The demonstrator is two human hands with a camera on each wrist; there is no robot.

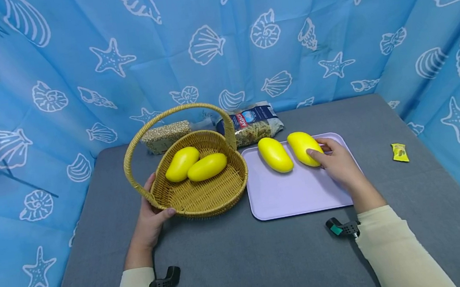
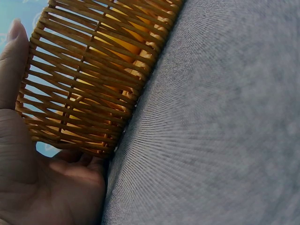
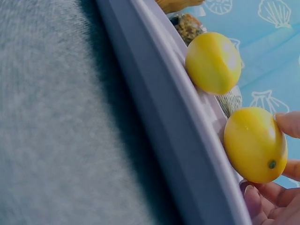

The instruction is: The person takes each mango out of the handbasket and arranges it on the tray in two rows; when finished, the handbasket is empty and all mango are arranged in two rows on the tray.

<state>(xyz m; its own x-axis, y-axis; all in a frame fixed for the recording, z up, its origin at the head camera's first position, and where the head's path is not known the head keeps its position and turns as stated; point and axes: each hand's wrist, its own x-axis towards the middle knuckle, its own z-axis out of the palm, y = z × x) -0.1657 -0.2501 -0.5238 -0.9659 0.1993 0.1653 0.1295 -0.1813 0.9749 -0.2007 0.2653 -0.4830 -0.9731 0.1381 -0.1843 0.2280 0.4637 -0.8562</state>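
Note:
My left hand [image 1: 152, 216] grips the left side of a round wicker basket [image 1: 207, 199], its thumb lying along the near rim; the left wrist view shows the woven wall [image 2: 79, 79] close up, with the hand [image 2: 51, 187] at it. Inside the basket lie two yellow mangoes, one [image 1: 182, 164] beside the other [image 1: 207, 167]. My right hand [image 1: 339, 163] holds a third mango [image 1: 304, 148] between thumb and fingers, over the lilac tray [image 1: 298, 200]. Another mango [image 1: 275, 155] lies on that tray, just left of the held one. In the right wrist view, the held mango [image 3: 255, 143] shows its green stem spot.
Behind the basket lie a clear bag of pale grains [image 1: 166, 136] and a dark blue food packet [image 1: 251, 125]. A small yellow wrapped sweet [image 1: 399, 152] sits on the grey table [image 1: 246, 267] at the right. A blue shell-print curtain [image 1: 199, 45] surrounds the table's back and sides.

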